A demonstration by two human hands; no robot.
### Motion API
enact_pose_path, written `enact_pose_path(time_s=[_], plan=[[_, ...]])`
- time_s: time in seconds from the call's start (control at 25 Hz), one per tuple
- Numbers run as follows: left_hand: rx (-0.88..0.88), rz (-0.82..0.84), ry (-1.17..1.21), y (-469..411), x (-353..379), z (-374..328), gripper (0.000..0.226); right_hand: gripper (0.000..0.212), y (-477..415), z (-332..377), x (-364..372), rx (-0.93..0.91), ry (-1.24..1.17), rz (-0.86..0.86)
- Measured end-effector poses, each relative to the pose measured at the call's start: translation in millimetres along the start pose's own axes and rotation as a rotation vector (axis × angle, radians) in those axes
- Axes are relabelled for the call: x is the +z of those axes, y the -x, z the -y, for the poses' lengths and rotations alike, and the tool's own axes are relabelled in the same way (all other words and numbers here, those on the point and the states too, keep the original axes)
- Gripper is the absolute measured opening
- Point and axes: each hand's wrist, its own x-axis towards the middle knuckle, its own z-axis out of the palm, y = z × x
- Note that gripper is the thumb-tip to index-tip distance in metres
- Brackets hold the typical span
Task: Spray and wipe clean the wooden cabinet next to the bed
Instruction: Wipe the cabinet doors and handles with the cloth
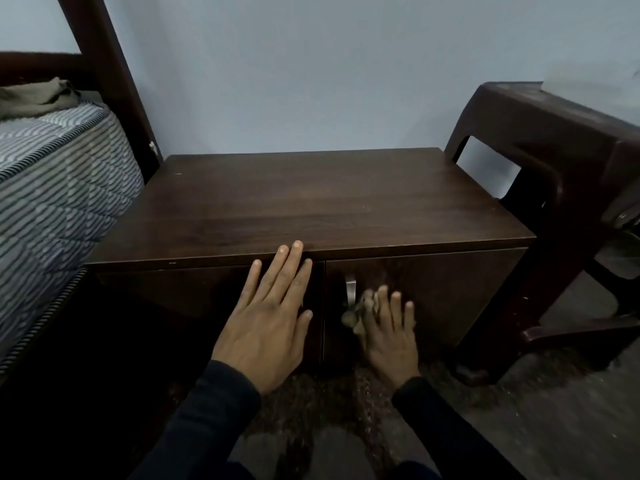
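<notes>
The dark wooden cabinet (311, 202) stands against the wall between the bed and a plastic table. Its two front doors are closed, and a metal handle (350, 289) shows on the right door. My left hand (270, 317) lies flat with straight fingers against the left door, fingertips reaching the top edge. My right hand (391, 330) presses a crumpled beige cloth (360, 313) against the right door, just right of the handle. The cloth looks blurred and is mostly under my fingers. No spray bottle is in view.
The bed with a striped mattress (59, 188) and a dark post (114, 81) touches the cabinet's left side. A dark brown plastic table (561, 126) stands close on the right. A dark speckled patch (311, 410) lies on the grey floor in front.
</notes>
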Motion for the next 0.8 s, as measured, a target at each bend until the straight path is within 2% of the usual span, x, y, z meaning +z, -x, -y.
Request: enact_pose_path(time_s=[0.08, 0.16, 0.24, 0.32, 0.4, 0.48, 0.64, 0.72, 0.8], plan=[[0.005, -0.020, 0.004, -3.5, -1.9, 6.1, 0.063, 0.054, -41.5, -4.4, -11.4, 0.128, -0.058, -0.115], [0.000, -0.036, 0.015, -8.3, -2.6, 9.0, 0.063, 0.053, -50.1, -11.2, -8.0, 0.093, -0.063, -0.117], [-0.031, -0.040, -0.033, -6.4, -2.8, 10.4, 0.062, 0.048, -22.5, -17.0, -0.1, -0.057, -0.024, -0.023], [-0.060, -0.039, -0.082, -2.6, -3.0, 13.5, 0.062, 0.046, 2.0, -18.9, -6.9, -0.115, -0.012, 0.039], [-0.066, -0.038, -0.117, -1.6, -4.8, 20.3, 0.062, 0.042, -19.1, -6.6, -28.7, -0.014, -0.105, -0.060], [-0.055, -0.043, -0.124, -2.8, -6.3, 24.9, 0.064, 0.049, -63.7, 22.5, -48.4, 0.109, -0.247, -0.168], [-0.066, -0.044, -0.087, 0.6, -8.8, 22.5, 0.070, 0.038, -91.7, 57.8, -35.6, 0.080, -0.256, -0.271], [-0.060, -0.051, -0.079, -0.2, -7.7, 22.6, 0.073, 0.030, -73.3, 55.8, -20.5, 0.076, -0.208, -0.255], [-0.064, -0.056, -0.073, 1.9, -6.2, 22.4, 0.075, 0.031, -44.1, 57.2, -15.5, 0.033, -0.176, -0.170]])
